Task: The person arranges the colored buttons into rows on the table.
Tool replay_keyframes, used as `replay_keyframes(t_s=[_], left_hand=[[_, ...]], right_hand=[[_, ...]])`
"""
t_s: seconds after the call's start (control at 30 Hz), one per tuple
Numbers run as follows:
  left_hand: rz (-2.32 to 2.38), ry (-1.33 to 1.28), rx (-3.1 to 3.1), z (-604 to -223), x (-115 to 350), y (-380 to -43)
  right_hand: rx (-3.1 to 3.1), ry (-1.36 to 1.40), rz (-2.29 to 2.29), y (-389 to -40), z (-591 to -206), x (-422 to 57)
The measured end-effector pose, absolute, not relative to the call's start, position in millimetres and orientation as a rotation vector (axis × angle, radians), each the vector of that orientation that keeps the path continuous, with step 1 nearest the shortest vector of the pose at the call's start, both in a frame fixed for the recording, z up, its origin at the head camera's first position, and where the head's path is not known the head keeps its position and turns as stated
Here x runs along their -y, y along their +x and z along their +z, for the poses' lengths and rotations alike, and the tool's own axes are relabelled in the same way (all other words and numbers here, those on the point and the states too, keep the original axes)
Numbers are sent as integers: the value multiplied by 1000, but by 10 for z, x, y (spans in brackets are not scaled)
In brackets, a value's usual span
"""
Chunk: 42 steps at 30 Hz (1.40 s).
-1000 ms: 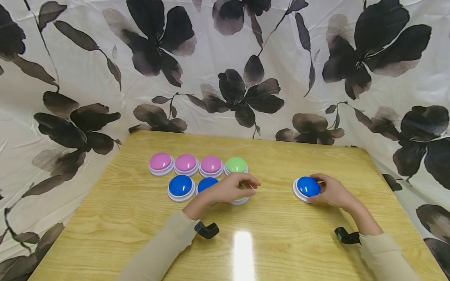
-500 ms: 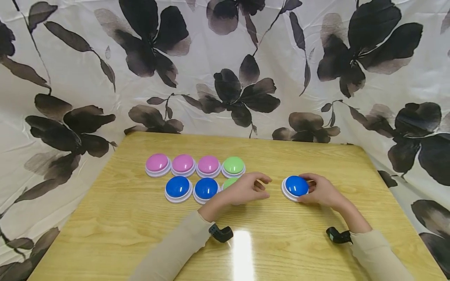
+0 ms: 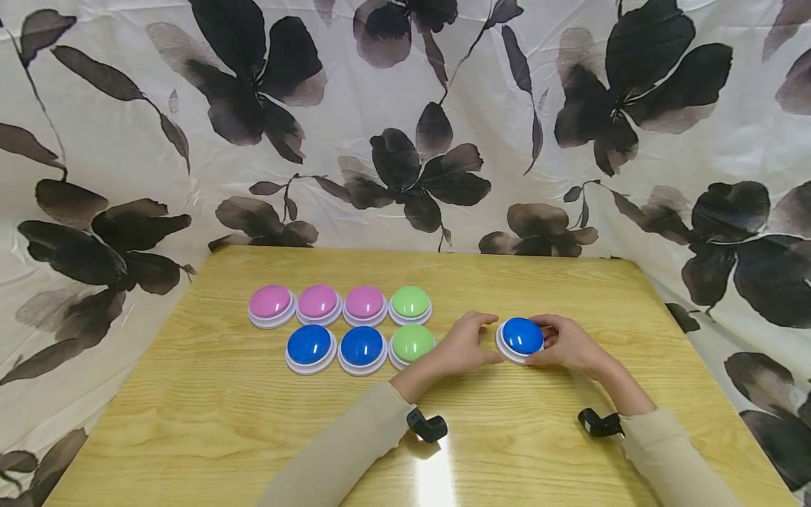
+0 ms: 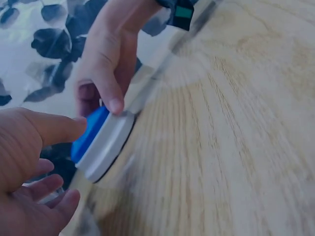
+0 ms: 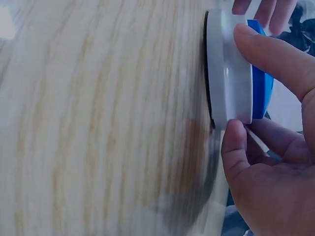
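Observation:
A blue dome push button (image 3: 522, 336) with a white round base is at the right of the table. My right hand (image 3: 569, 343) grips its right side, the thumb and fingers on its white base (image 5: 236, 73) in the right wrist view. From the other side my left hand (image 3: 465, 345) reaches toward it with fingers spread loosely. In the left wrist view the left thumb (image 4: 61, 129) overlaps the blue dome (image 4: 91, 135); whether it touches, I cannot tell. Whether the base sits flat or slightly raised is unclear.
Left of my hands, a back row holds three pink buttons (image 3: 318, 301) and a green button (image 3: 410, 301). The front row has two blue buttons (image 3: 362, 346) and a green button (image 3: 412, 343), partly behind my left forearm. A floral cloth (image 3: 405, 105) hangs behind the wooden table (image 3: 222, 429).
My left hand has moved right, off the green button, and is now beside the blue one. My right hand has brought the blue button left. The view has shifted slightly.

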<state>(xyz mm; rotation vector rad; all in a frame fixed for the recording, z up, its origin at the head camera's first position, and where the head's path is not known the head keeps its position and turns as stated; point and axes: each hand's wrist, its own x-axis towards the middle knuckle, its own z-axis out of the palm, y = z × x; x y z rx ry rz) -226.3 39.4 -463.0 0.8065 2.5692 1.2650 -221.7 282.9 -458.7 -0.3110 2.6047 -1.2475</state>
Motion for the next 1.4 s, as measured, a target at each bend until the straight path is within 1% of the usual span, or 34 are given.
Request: replay_keyframes(t_s=[0.2, 0.33, 0.43, 0.57, 0.67, 0.83, 1.07, 1.4], left_hand=[[1296, 734, -2572, -4741, -426, -2309], [1348, 679, -2535, -4829, -423, -2321], [1325, 729, -2566, -4879, -434, -2341], [1275, 834, -2622, -4922, -437, -2361], [1269, 837, -2619, -4921, -414, -2357], [1266, 804, -2613, -4834, -349, -2330], [1290, 825, -2608, -4646, -235, -2278], [1363, 804, -2548, -4386, 102, -2192]], right_hand=[[-2577, -311, -1261, -2186, -4625, -2780], [-2534, -366, -1283, -2163, -4637, -2736], [-2521, -403, -1306, -2157, -4651, -2699], [-2522, -386, -1322, -2162, -4682, -2650], [-2514, -384, -1330, -2161, -4689, -2618], [-2534, -383, -1341, -2145, -4625, -2569], [-2590, -402, -1296, -2088, -4433, -2489], [-2619, -515, -1307, -1991, -4194, -2199]])
